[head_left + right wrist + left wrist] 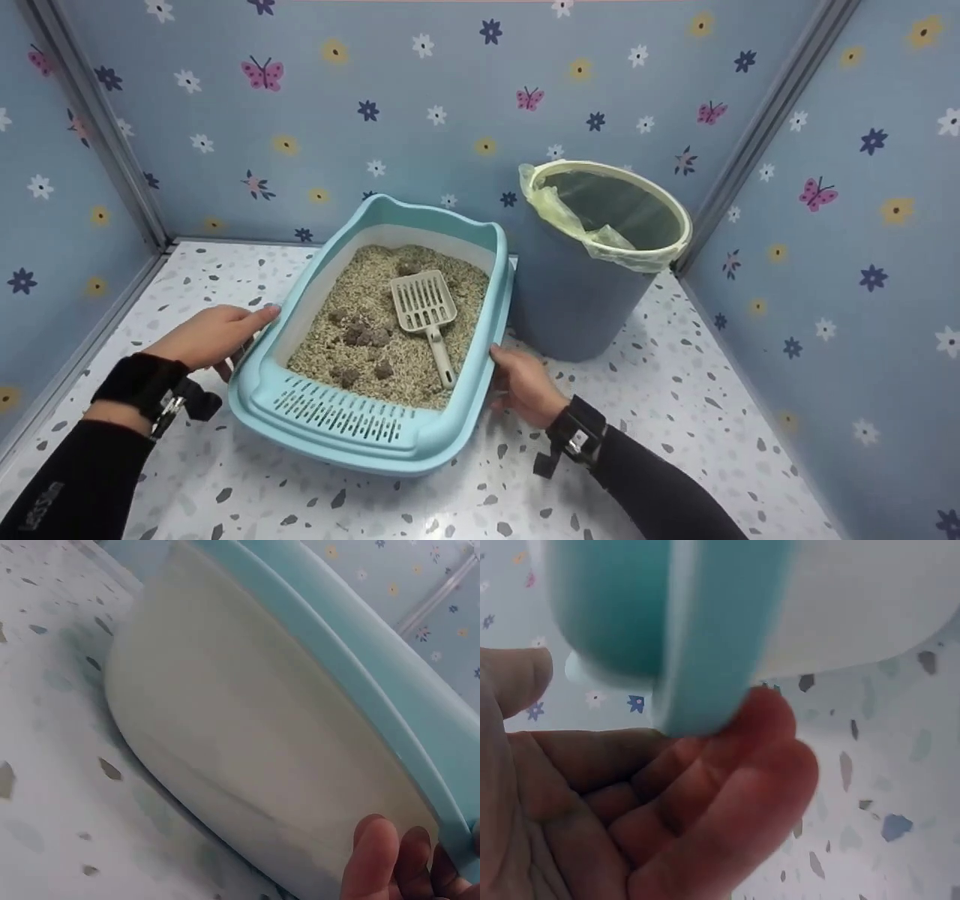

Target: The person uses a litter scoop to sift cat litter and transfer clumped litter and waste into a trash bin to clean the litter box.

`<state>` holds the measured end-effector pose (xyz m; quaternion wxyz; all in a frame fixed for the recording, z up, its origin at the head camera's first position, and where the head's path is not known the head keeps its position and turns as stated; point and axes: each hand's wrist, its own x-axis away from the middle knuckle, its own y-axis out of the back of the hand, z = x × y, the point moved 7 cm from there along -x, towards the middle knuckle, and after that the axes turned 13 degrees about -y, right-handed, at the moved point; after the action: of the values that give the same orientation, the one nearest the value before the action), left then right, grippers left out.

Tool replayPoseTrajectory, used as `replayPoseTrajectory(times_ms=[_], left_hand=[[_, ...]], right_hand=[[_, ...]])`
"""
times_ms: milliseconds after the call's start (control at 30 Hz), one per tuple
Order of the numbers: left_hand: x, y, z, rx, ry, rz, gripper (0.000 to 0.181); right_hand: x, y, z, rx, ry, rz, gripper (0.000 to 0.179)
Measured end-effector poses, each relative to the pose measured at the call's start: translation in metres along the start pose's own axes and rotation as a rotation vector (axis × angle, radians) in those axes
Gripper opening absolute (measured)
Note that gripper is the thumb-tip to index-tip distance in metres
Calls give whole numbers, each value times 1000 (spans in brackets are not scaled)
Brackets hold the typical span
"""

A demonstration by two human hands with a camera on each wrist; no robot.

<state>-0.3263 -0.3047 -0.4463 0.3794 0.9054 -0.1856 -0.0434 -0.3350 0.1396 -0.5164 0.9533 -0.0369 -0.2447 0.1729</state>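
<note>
The tray (337,444) is between both hands, beside the bin (577,315); whether it fully rests on the floor (712,405), I cannot tell. Clumps (367,334) lie in its litter (466,289), the scoop (423,301) unheld among them, so scooping seems left to do. Left hand (211,337) and right hand (527,386) grip opposite rims, fingers curled beneath.

Right hand (411,867) gripped the blue rim (341,682) of a pale-sided tub (217,705), fingers underneath; speckled bench (52,795) lay below, flowered wall (412,596) beyond.
</note>
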Motion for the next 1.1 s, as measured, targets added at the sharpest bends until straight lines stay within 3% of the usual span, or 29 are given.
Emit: replayPoseTrajectory(times_ms=[133, 300, 500, 867, 1100], left_hand=[[-15, 4, -4, -39, -24, 28, 81], [-15, 3, -2, -60, -24, 71, 74], [-15, -9, -7, 61, -22, 77, 68], [-8, -44, -31, 285, 19, 56, 61], [-3, -63, -41, 342, 25, 38, 61]], right_hand=[[9, -7, -6, 1, 9, 12, 27], [9, -9, -7, -3, -2, 58, 23], [7, 8, -3, -23, 7, 71, 25], [2, 44, 6, -95, 57, -6, 32], [-4, 59, 9, -122, 81, -20, 44]])
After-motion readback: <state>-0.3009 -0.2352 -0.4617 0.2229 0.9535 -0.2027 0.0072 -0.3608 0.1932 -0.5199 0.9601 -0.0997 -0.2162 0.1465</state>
